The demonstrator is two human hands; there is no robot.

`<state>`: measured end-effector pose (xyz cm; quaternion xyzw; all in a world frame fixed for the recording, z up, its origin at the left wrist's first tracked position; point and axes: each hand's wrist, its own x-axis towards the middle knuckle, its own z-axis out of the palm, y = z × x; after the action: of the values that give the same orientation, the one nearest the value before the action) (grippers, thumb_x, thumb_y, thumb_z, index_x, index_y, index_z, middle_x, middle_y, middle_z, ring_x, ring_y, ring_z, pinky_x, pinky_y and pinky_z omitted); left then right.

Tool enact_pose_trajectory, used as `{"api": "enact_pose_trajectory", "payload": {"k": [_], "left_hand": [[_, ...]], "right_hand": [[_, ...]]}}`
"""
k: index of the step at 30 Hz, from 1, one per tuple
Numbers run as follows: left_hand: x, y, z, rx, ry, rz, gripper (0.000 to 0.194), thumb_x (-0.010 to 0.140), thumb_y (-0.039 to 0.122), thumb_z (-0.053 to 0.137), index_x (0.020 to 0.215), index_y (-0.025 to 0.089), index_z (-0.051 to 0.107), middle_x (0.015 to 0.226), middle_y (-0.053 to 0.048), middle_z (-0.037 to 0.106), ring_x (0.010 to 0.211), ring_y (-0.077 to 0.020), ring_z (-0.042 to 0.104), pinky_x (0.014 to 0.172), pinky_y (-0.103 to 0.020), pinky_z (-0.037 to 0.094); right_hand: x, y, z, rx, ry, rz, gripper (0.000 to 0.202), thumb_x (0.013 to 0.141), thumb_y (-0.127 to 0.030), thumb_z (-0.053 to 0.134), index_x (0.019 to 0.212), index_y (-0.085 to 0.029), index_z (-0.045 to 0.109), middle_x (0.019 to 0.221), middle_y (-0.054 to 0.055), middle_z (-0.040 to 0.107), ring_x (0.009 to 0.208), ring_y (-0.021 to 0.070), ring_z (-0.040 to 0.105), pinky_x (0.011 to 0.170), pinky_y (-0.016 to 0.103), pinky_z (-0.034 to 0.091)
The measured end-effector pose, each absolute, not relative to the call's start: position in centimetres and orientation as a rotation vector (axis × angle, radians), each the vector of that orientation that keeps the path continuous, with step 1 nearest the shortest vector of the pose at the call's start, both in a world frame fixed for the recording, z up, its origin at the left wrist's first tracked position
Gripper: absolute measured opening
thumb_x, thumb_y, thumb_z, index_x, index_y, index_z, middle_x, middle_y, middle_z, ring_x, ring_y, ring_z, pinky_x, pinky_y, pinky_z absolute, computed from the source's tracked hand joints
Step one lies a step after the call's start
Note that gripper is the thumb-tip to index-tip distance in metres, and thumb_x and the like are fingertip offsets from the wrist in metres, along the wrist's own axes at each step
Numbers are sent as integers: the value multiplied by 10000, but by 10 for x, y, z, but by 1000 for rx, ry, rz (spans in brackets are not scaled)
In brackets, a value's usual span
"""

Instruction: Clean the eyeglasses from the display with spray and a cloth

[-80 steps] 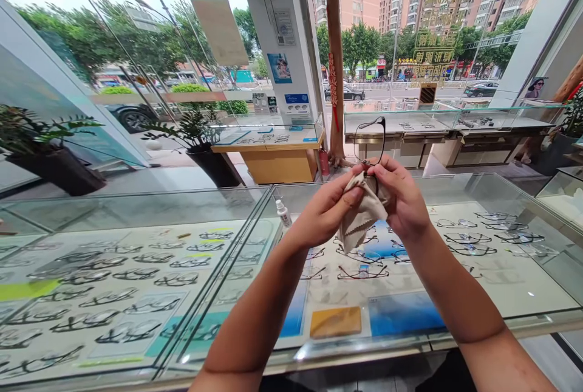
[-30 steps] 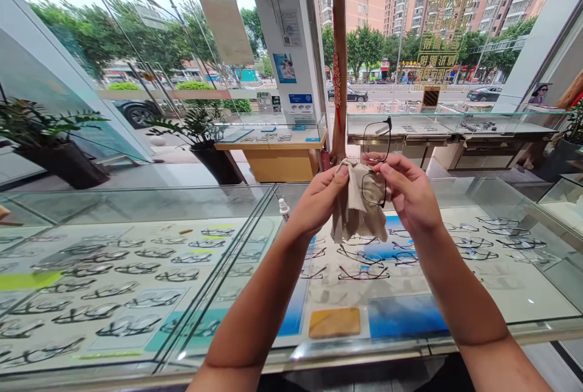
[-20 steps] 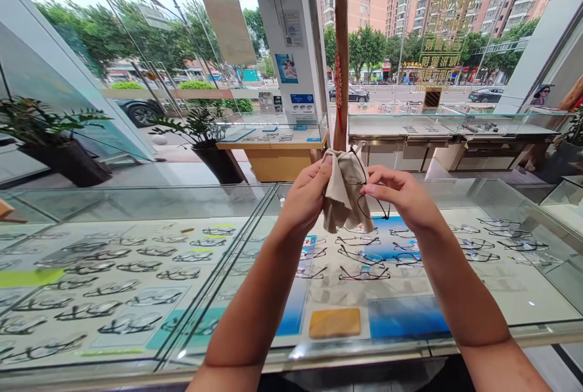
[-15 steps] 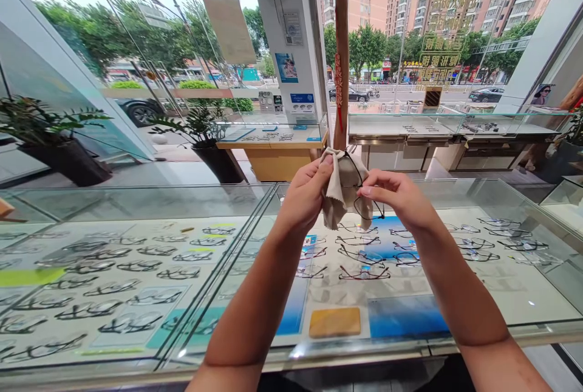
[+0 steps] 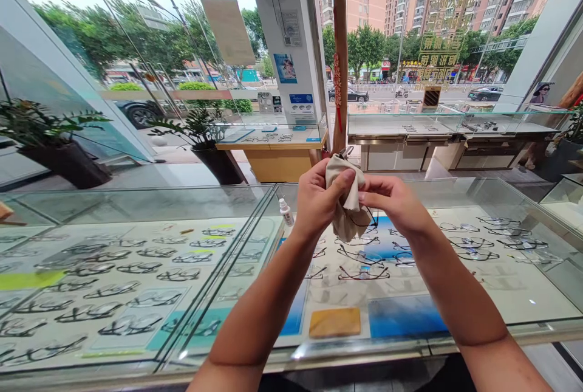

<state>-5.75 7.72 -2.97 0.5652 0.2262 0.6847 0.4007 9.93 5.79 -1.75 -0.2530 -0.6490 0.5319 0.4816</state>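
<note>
My left hand [image 5: 321, 197] is closed on a beige cloth [image 5: 344, 222], its thumb pressing the folds. The cloth is wrapped around part of a pair of dark-framed glasses [image 5: 376, 219]; a bit of the frame shows above the cloth and a thin dark part curves out at its lower right. My right hand [image 5: 394, 203] pinches at the right side of the cloth, where the glasses are. The lenses are covered by cloth and fingers. Both hands are above the glass display case, close together.
A small white bottle [image 5: 286, 213] stands on the glass case [image 5: 273, 355] left of my hands. Rows of glasses [image 5: 364, 273] lie inside, with a tan block [image 5: 334, 322] near the front. Beyond are a wooden post [image 5: 340, 76], potted plants [image 5: 218, 158] and further display counters [image 5: 282, 144].
My left hand has moved right and slightly down, folding the cloth over the glasses, and its thumb now lies across the cloth. The white bottle has come into fuller view.
</note>
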Motion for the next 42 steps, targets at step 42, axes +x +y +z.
{"api": "enact_pose_trajectory", "payload": {"k": [42], "left_hand": [[-54, 69, -23, 1481, 538, 1718, 550, 769, 687, 836, 717, 187, 613, 610, 35, 567, 519, -76, 468, 493, -211, 406]], "right_hand": [[91, 43, -18, -510, -1514, 1397, 149, 811, -346, 815, 793, -203, 778, 784, -2, 691, 776, 150, 586, 807, 307, 472]]}}
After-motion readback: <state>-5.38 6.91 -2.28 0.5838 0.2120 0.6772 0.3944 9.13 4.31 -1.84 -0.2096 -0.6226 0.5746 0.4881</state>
